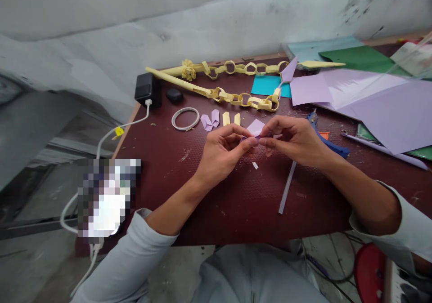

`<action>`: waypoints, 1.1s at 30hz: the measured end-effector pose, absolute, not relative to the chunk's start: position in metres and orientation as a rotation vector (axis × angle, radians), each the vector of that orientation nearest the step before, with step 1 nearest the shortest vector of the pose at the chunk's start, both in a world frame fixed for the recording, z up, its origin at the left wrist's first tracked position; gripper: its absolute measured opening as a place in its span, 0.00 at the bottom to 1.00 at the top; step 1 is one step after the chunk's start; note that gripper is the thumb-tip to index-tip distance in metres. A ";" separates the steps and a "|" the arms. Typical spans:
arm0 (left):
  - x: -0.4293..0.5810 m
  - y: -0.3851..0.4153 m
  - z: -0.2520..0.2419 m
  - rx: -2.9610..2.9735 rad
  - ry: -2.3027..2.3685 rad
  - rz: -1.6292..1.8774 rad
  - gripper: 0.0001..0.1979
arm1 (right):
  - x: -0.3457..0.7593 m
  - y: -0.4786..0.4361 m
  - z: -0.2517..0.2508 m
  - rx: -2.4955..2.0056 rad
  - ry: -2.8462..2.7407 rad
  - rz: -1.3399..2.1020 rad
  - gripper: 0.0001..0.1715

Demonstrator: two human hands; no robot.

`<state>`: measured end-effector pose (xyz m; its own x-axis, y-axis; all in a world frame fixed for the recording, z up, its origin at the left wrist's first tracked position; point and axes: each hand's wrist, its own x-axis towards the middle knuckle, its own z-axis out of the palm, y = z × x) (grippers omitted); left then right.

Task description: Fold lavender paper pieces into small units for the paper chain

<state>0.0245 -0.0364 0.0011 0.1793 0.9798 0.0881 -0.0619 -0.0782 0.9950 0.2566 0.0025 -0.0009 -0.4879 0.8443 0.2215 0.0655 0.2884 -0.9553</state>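
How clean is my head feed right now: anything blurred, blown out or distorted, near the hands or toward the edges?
Head view: left hand and right hand fairly sharp, though they partly hide the lilac paper; light on the table soft; lower left, a pixelated block masks detail around a blown-out white patch; the wall looks smeared at far left.
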 end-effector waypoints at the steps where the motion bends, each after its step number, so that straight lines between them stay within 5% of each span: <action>1: 0.024 -0.036 0.001 1.300 0.993 1.155 0.20 | 0.256 0.002 -0.001 -0.809 -1.783 1.273 0.22; 8: 0.025 -0.035 -0.004 1.175 0.935 1.034 0.28 | 0.256 0.003 -0.004 -0.795 -1.767 1.293 0.24; 12: 0.026 -0.033 -0.007 1.097 0.874 0.962 0.23 | 0.254 0.004 -0.007 -0.727 -1.750 1.374 0.24; 33: 0.028 -0.033 -0.007 1.033 0.887 0.886 0.25 | 0.254 0.003 -0.013 -0.698 -1.809 1.353 0.22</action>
<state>0.0276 -0.0329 -0.0070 0.3722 0.9106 -0.1795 -0.1791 0.2602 0.9488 0.2536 0.0029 -0.0126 -0.5634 0.7883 0.2473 -0.0142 0.2901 -0.9569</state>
